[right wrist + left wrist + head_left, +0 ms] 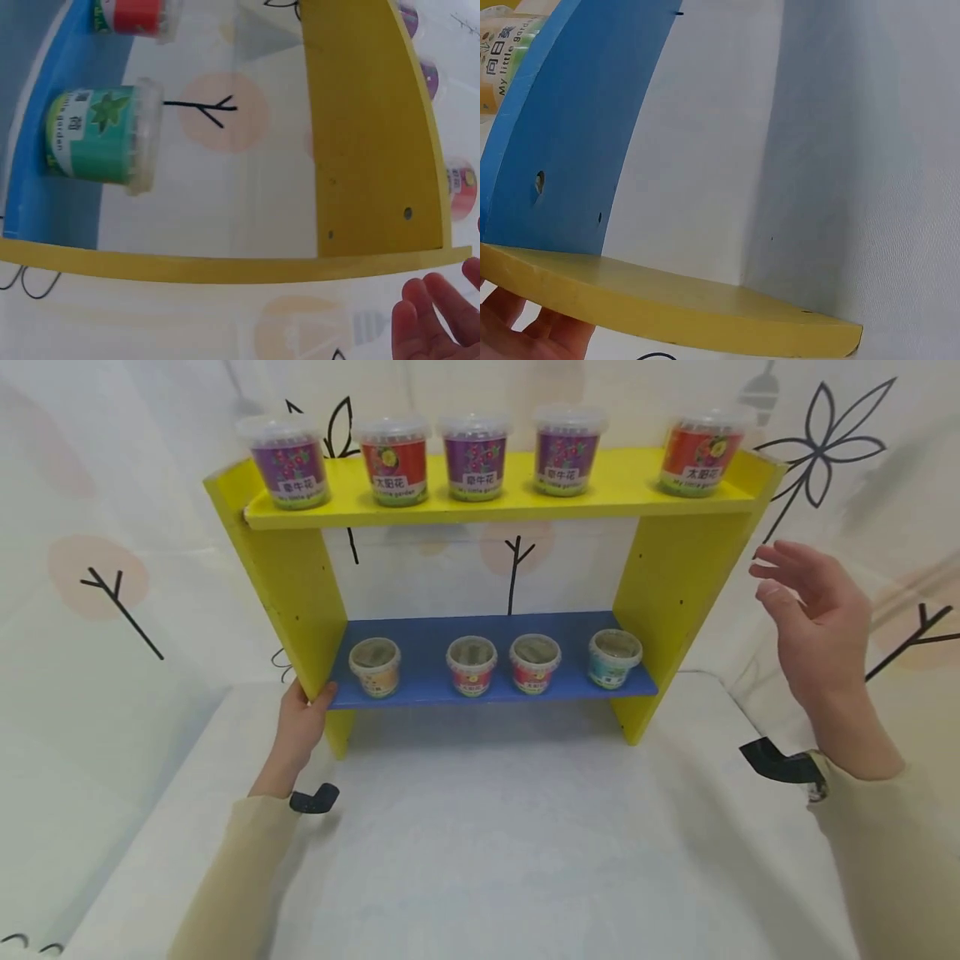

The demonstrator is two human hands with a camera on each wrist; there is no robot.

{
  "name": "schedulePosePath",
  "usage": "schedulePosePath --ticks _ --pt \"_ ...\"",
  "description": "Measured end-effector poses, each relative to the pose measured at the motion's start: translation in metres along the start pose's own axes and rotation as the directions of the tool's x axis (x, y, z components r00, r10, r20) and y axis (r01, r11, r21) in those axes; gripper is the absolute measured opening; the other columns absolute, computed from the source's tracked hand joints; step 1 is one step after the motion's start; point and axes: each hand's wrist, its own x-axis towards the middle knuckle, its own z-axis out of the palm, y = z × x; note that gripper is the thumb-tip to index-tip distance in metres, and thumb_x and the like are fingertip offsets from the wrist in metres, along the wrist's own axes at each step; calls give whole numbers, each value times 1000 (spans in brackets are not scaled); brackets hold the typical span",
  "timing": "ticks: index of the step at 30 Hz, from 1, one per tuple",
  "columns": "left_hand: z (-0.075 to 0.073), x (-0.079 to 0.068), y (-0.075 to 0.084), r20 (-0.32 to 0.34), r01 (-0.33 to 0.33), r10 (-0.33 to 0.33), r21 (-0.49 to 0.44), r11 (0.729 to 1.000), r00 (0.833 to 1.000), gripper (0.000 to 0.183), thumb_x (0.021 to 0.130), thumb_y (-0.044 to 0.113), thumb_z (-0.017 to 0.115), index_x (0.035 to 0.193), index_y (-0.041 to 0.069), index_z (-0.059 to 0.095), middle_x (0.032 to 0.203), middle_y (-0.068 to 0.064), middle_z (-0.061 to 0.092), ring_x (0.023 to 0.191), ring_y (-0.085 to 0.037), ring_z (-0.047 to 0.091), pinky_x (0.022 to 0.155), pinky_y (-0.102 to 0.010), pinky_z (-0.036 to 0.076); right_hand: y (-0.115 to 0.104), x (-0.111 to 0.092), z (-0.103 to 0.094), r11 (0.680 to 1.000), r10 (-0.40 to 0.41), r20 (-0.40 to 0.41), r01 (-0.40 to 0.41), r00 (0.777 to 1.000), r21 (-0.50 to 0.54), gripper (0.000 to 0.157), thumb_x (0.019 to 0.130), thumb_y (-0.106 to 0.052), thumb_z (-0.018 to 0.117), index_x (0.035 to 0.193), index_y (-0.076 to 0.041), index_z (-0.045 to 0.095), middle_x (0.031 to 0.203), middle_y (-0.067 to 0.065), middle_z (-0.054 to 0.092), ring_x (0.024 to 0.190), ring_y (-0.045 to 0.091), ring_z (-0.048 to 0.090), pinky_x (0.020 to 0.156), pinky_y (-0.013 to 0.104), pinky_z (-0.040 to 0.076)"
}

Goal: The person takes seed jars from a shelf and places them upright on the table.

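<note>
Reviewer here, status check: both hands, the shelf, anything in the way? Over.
Left hand grips yellow-and-blue shelf at lower left; right hand beside it, holding nothing. Shelf upright: five upper tubs, four lower tubs. No obstruction seen.

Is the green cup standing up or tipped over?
Standing up: the green cup's base sits on the blue shelf, rim on top.

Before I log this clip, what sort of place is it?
Probably a small staged indoor corner, perhaps a recording booth: a white tabletop, a pale backdrop printed with plant outlines, and a yellow-and-blue shelf holding labelled cups.
</note>
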Motion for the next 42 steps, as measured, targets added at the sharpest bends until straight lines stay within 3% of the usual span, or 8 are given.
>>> schedulePosePath --ticks 12,17,28,33,37,42 --pt "4 -2 -2 -20 20 -21 -13 1000 1000 56 104 34 51 151 7 34 146 -15 46 133 -34 46 113 -53 33 -42 24 8 992 -123 -62 124 991 19 35 97 -8 55 131 -11 62 132 4 62 118 16 58 101 22 46" --pt "3 -2 -2 -26 15 -15 -5 1000 1000 57 104 35 51 151 7 34 147 -14 45 133 -34 45 113 -53 33 -61 32 15 979 -180 -66 185 981 85 35 97 -4 54 130 -7 61 130 7 61 118 19 57 102 24 45" --pt "2 -2 0 -19 -4 4 -13 1000 1000 57 105 34 51 152 9 33 148 -13 45 134 -32 44 114 -53 32 -61 62 29 959 -227 -26 229 973 168 43 93 -3 60 135 -8 58 136 5 54 126 22 53 106 26 43" --pt "3 -1 0 -12 -7 7 -16 1000 1000 57 104 34 52 152 9 33 148 -13 45 134 -33 44 114 -53 32 -67 70 32 970 -196 19 191 981 148 50 93 -5 64 140 -13 54 143 2 49 132 19 48 112 28 36" --pt "3 0 0 -15 2 -2 -13 1000 1000 58 104 35 52 152 9 33 147 -13 45 134 -33 44 114 -54 32 -76 76 34 984 -122 53 114 991 134 56 94 -7 64 146 -17 47 149 -1 43 136 16 44 113 26 33" --pt "3 0 0 -19 11 -12 -13 1000 1000 58 104 35 52 152 9 33 147 -13 45 134 -33 44 114 -54 32 -83 80 38 1000 -5 105 3 994 14 62 96 -14 64 152 -23 39 155 -3 35 142 12 35 115 23 27"
